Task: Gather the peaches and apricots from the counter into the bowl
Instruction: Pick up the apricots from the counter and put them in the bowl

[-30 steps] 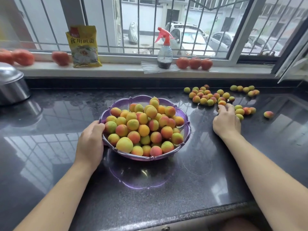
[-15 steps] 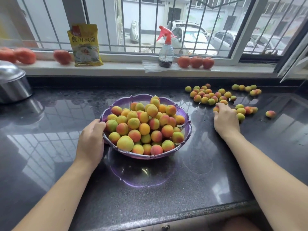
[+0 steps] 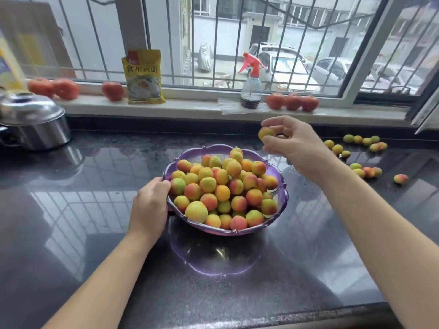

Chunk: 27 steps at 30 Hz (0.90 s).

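From the head view, my left hand (image 3: 149,205) grips the near left rim of the bowl (image 3: 283,198), fingers curled over the edge, I judge to keep the bowl steady on the slick dark counter (image 3: 95,210) while fruit goes in. My right hand (image 3: 288,141) is raised above the bowl's far right edge, pinching an apricot (image 3: 266,133) between thumb and fingertips; more may sit in the palm, but I cannot tell. The bowl is already heaped, with fruit piled above the rim, so I think the apricot has to be set down gently near the middle of the heap or it may roll off. The rest of the loose fruit (image 3: 363,172) lies on the counter to the right, well apart from the bowl: one string near the back wall, one small cluster nearer me, one piece alone. Some may be hidden behind my right forearm. Tomatoes (image 3: 292,102) on the sill are not part of this job.
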Available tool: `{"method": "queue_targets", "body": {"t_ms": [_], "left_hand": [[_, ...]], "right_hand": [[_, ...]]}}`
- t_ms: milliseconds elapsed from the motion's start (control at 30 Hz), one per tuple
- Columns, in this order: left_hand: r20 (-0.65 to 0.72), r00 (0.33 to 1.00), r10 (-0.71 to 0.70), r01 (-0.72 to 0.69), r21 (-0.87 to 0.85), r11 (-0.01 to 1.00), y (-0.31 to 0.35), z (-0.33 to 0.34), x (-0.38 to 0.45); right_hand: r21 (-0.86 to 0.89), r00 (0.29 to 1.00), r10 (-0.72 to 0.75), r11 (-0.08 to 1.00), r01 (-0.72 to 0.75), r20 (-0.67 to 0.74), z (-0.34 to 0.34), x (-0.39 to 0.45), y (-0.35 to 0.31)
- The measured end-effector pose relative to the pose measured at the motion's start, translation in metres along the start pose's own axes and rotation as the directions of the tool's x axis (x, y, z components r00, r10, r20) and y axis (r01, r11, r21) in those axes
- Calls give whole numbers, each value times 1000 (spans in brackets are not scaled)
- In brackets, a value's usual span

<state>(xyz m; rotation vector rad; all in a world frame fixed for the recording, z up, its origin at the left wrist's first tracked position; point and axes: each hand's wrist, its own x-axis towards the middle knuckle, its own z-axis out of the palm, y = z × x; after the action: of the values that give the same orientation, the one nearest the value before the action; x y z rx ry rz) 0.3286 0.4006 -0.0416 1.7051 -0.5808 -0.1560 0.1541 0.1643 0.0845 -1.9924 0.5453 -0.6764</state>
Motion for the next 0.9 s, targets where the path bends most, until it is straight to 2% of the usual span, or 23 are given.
{"method": "queue_targets", "body": {"t_ms": [67, 133, 267, 467, 733, 833, 900], "left_hand": [[7, 1000, 10, -10, -3, 1000, 1, 1, 0], [12, 1000, 23, -23, 5, 1000, 2, 1, -1], [9, 1000, 26, -26, -2, 1000, 2, 0, -1], [13, 999, 47, -47, 3, 999, 1, -1, 1], [7, 998, 61, -61, 4, 998, 4, -1, -1], [10, 999, 48, -48, -3, 999, 2, -1, 0], [17, 999, 31, -31, -12, 999, -1, -2, 1]], "right_hand": [[-89, 996, -42, 995, 49, 84, 18, 9, -16], [-257, 986, -80, 959, 117, 149, 37, 20, -25], [-435, 948, -40, 882, 183, 317, 70, 38, -29], [-624, 932, 30, 750, 218, 362, 93, 51, -24], [-696, 935, 59, 685, 217, 350, 104, 48, -23], [-646, 939, 41, 736, 203, 342, 99, 48, -23], [-543, 974, -54, 823, 168, 220, 88, 46, -18]]}}
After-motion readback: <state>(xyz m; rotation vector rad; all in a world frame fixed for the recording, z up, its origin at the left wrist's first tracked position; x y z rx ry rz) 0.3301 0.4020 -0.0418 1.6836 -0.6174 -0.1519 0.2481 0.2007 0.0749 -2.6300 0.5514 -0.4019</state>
